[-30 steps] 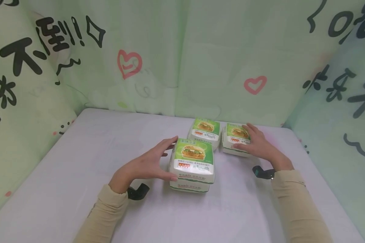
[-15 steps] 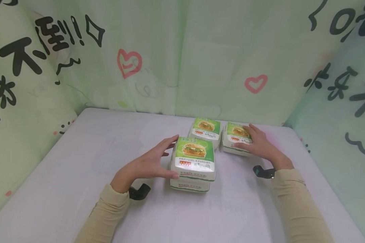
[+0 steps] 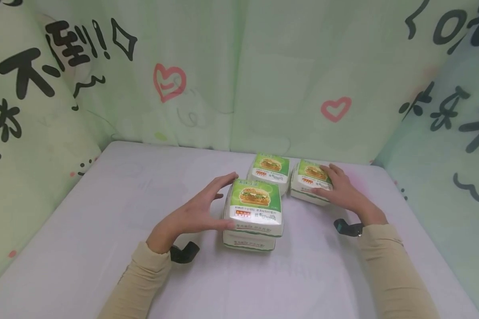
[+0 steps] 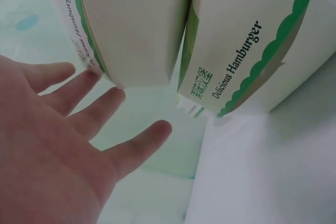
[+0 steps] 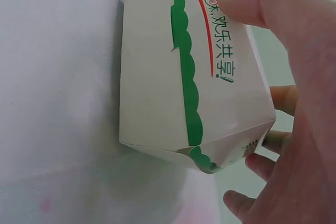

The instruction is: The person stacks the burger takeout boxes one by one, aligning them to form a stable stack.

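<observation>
My left hand (image 3: 189, 215) grips a green-and-white hamburger box (image 3: 255, 217) across its left side, thumb at the front and fingers toward the back. This box sits over a second hamburger box (image 3: 249, 243), slightly offset from it. The left wrist view shows the upper box's white underside (image 4: 136, 30) and a narrow wedge of space beside the lower box (image 4: 236, 51). On the right, my right hand (image 3: 345, 191) spans another hamburger box (image 3: 303, 180). Its thumb (image 5: 252, 1) presses the printed front face, with the other fingers around the far side.
A further hamburger box (image 3: 269, 167) stands behind the stacked pair, close to the right-hand box. White cloth covers the table (image 3: 143, 190), and pale green curtains (image 3: 279, 79) with drawn hearts and lettering enclose its back and sides.
The upper box under my left hand has risen slightly. The right-hand box has turned a little clockwise, and my right hand has shifted slightly right with it.
</observation>
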`<state>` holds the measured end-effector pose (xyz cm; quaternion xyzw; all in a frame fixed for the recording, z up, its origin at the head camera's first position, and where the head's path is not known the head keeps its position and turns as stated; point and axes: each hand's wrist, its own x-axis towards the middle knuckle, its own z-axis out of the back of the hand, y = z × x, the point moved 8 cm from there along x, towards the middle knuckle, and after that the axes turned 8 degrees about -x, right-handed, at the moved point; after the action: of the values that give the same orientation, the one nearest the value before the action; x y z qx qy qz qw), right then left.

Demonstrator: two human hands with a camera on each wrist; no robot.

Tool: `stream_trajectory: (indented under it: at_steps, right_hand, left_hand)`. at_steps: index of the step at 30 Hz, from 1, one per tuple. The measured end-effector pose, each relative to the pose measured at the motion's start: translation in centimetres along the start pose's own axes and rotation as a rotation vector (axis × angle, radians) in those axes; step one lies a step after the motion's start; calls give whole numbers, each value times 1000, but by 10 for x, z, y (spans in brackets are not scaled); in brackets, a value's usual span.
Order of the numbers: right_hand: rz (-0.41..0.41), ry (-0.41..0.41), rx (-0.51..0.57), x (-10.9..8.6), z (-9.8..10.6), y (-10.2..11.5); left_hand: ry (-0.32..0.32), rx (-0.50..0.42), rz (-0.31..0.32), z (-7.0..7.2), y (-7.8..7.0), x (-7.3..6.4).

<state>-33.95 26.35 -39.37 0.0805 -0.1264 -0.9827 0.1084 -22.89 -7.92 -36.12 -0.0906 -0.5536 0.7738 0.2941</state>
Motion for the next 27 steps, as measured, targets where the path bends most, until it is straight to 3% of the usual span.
stream_trajectory:
  at_steps: [27]
  right_hand:
    - [-8, -126, 28, -14, 10, -1]
  left_hand:
    - [-23, 24, -22, 0, -3, 0]
